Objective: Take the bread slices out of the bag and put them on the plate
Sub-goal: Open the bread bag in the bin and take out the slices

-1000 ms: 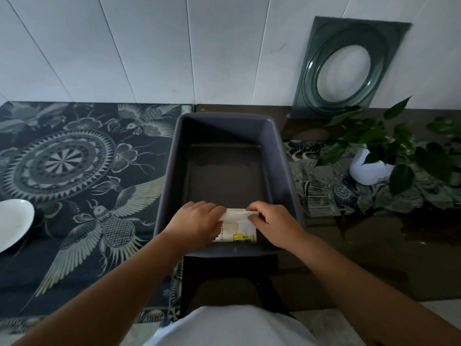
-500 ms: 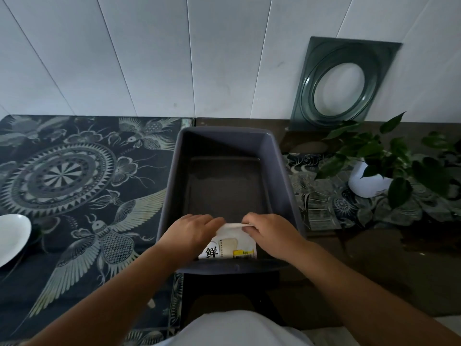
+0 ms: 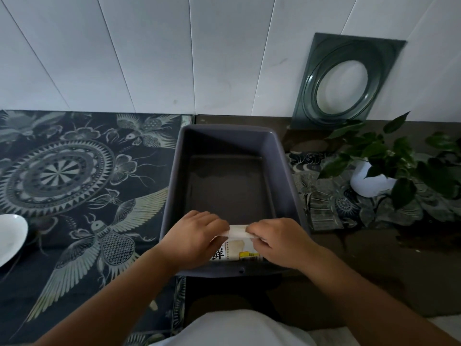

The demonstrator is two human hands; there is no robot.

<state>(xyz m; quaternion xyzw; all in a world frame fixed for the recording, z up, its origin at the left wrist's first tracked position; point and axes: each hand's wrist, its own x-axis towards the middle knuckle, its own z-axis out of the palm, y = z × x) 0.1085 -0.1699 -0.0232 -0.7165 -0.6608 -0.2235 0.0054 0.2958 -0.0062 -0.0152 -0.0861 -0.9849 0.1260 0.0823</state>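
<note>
Starting at nine o'clock, at the far left edge, I see the white plate [image 3: 11, 237] sitting partly out of frame on the dark patterned cloth [image 3: 74, 176], with its mandala and winged insect prints, well apart from my hands. Moving toward the centre, the grey plastic bin [image 3: 284, 176] stands against the white panelled wall, its floor bare apart from what I hold at its near end, at six o'clock inside it. My left hand [image 3: 197, 239] reaches over the near rim, fingers curled down and closed on the left end of the bread bag [image 3: 237, 249]. The bag shows a printed label with a dark character and a yellow tag, and its folded white top edge runs between my two hands. My right hand [image 3: 279, 242] is clamped on the right end of that top edge, thumb and fingers pinched together on the plastic. Whether the bag's bottom rests on the bin floor I cannot tell. Bread slices inside are too hidden to make out. Further right, at two o'clock, a dark green square frame [image 3: 346, 81] with a round opening leans on the wall, and at three o'clock a leafy plant [image 3: 389, 156] grows from a white pot [image 3: 369, 182].
</note>
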